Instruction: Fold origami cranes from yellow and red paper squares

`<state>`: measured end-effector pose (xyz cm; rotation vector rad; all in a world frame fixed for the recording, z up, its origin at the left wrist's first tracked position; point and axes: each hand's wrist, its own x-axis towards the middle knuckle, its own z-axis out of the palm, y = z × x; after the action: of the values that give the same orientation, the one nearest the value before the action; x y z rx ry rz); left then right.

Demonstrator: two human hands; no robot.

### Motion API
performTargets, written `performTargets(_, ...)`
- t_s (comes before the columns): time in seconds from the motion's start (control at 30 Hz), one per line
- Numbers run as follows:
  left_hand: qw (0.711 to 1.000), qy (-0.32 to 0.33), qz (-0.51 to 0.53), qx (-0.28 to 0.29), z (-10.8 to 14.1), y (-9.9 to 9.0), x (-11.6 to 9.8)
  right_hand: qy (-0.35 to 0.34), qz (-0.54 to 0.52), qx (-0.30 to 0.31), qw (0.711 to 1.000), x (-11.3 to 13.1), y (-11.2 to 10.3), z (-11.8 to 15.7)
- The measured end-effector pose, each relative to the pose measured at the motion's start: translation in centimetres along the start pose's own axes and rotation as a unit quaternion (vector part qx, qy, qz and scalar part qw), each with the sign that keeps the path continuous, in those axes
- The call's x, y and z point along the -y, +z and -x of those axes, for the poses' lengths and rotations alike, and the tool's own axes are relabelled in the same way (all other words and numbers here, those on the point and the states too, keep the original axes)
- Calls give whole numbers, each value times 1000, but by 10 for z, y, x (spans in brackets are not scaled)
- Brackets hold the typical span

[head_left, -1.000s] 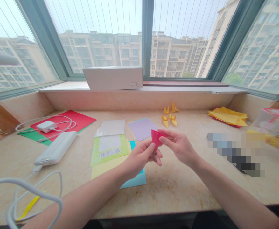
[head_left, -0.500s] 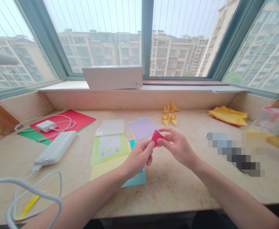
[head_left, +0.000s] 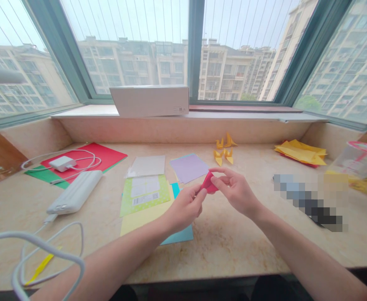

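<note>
A small folded piece of red origami paper (head_left: 209,184) is held up above the counter between both hands. My left hand (head_left: 188,205) pinches its lower left side, the thumb on the near face. From the right, my right hand (head_left: 233,188) grips the upper edge and near face with thumb and fingers. Parts of the folds are hidden behind the fingers. Beyond the hands stand several yellow origami cranes (head_left: 224,152). Purple paper (head_left: 188,168) lies just behind the left hand, and blue paper (head_left: 180,235) shows under the left forearm.
Green dotted packaging (head_left: 145,196) and pale yellow paper lie left of the hands. Further left are a white power bank (head_left: 75,192), cables, a charger (head_left: 62,163) and red sheets (head_left: 108,156). At right sit yellow papers (head_left: 301,151), a plastic cup (head_left: 362,161) and a blurred-out object (head_left: 309,202).
The red paper has turned from a flat triangle facing me to a narrower, tilted shape. Both hands have shifted their fingers slightly on it. The view has moved a little.
</note>
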<state>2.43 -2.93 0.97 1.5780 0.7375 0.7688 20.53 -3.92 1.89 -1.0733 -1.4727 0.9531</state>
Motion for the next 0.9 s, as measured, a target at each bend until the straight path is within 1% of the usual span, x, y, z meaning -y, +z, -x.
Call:
performTargets(0.1, 1000, -3, -15, 3, 0, -2, -2, -3, -42, 18, 999, -3, 0, -1)
performTargets(0.2, 999, 3, -54, 5, -1, -5, -4, 3, -81, 34, 996, -6, -1, -2)
performTargets(0.33, 997, 20, -79, 8, -1, -6, -3, 36, -73, 45, 996, -6, -1, -2)
performTargets(0.47, 998, 0, -64, -2, 1, -4, -2, 47, -56, 55, 996, -5, -2, -2)
performTargets(0.6, 998, -32, -45, 11, 1, -3, -4, 44, -56, 46, 996, -5, -4, -3)
performTargets(0.7, 999, -23, -22, 22, 0, -3, -4, 39, -56, 29, 997, -5, -3, -2)
performTargets(0.8, 999, -7, 21, 28, -1, -2, 0, 37, -66, 17, 997, -5, -2, -2)
performTargets(0.9, 999, -12, 41, 23, -2, -2, 3, 34, -67, 9, 997, -6, -1, -2)
